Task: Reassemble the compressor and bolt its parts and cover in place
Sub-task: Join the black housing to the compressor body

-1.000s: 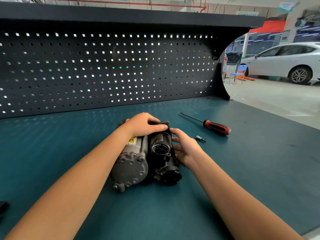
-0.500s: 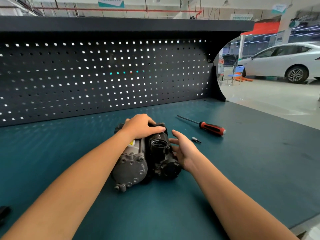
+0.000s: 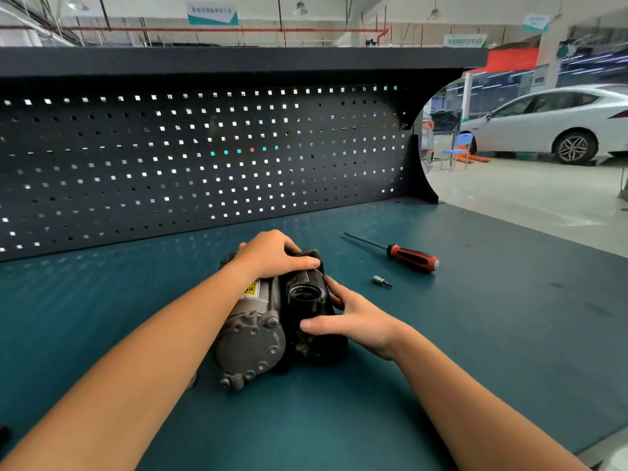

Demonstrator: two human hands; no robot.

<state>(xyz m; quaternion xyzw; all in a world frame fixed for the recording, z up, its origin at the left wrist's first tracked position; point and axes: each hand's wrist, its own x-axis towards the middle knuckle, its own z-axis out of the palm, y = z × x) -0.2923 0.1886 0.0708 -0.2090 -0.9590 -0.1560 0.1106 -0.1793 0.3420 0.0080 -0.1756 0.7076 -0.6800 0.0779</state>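
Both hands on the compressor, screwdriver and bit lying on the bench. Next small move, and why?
Probably seat the black housing squarely against the grey compressor body: the right hand grips it, the left hand holds the top, and the screwdriver and bit lie untouched on the bench, so bolting looks premature.

Left hand (image 3: 272, 254): palm down, fingers curled over the far top of the compressor (image 3: 251, 338), thumb lying flat and pointing right; bare forearm reaching in from the lower left corner, wrist straight. Right hand (image 3: 356, 317): clasping the right flank of the same unit, thumb stretched straight leftward across its front, fingers curled round the side; bare forearm reaching in from the lower right.
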